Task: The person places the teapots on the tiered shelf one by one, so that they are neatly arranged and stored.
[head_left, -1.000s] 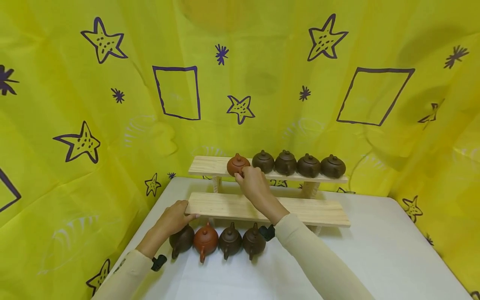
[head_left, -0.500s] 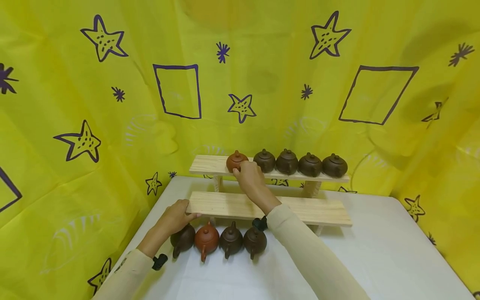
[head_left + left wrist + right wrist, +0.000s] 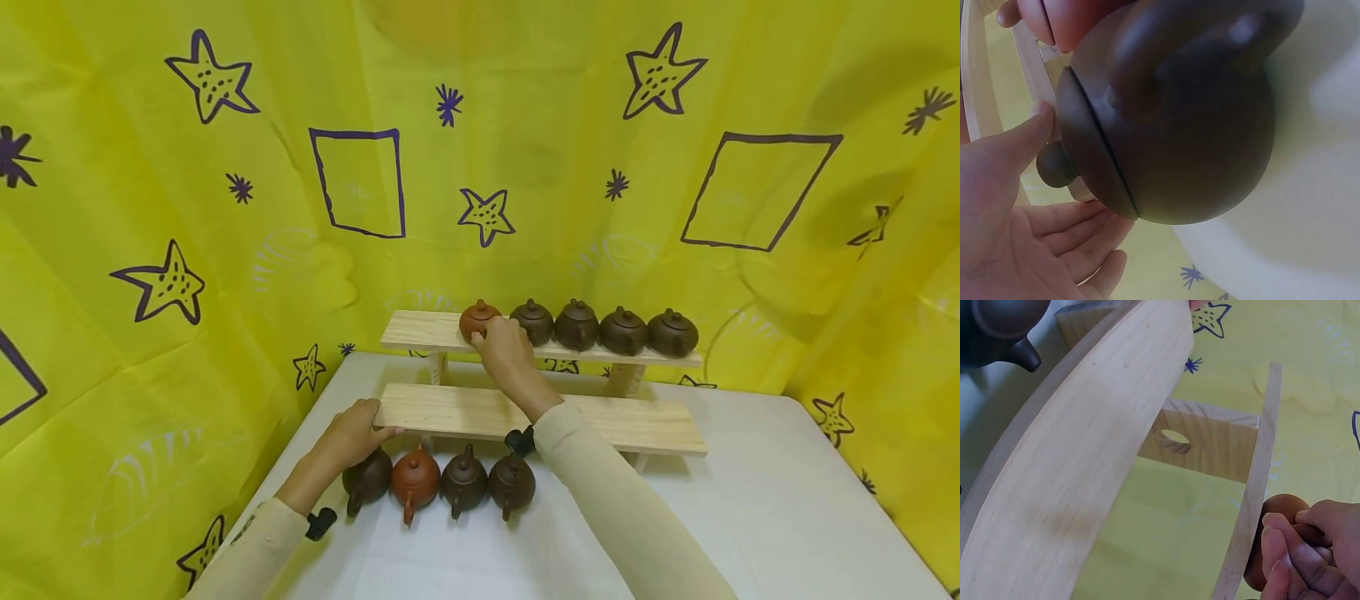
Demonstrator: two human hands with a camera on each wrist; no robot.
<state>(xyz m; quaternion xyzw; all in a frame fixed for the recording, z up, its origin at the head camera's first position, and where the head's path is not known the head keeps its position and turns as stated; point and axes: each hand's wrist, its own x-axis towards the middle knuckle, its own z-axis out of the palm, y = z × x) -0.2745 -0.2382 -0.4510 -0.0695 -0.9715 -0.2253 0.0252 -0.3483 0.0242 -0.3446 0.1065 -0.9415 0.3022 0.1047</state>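
On the upper wooden shelf (image 3: 420, 330), toward its left part, sits a red clay teapot (image 3: 474, 317). My right hand (image 3: 507, 354) pinches its handle, thumb and fingers closed round it in the right wrist view, and covers part of the body. My left hand (image 3: 347, 434) grips the left end of the lower wooden shelf (image 3: 450, 409), with the thumb along the front edge. Right beside that hand, a dark brown teapot (image 3: 1191, 144) stands on the table, its lid knob close to the palm in the left wrist view.
Several dark brown teapots (image 3: 577, 327) stand in a row on the upper shelf, right of the red one. Another red teapot (image 3: 415, 482) and two dark ones (image 3: 464, 483) line the white table (image 3: 750, 517) before the lower shelf. A yellow patterned curtain (image 3: 540, 167) surrounds it.
The red teapot has shifted slightly left and then slightly back right along the upper shelf, with my right hand on it. My right wrist has moved a little left. The left hand keeps its place.
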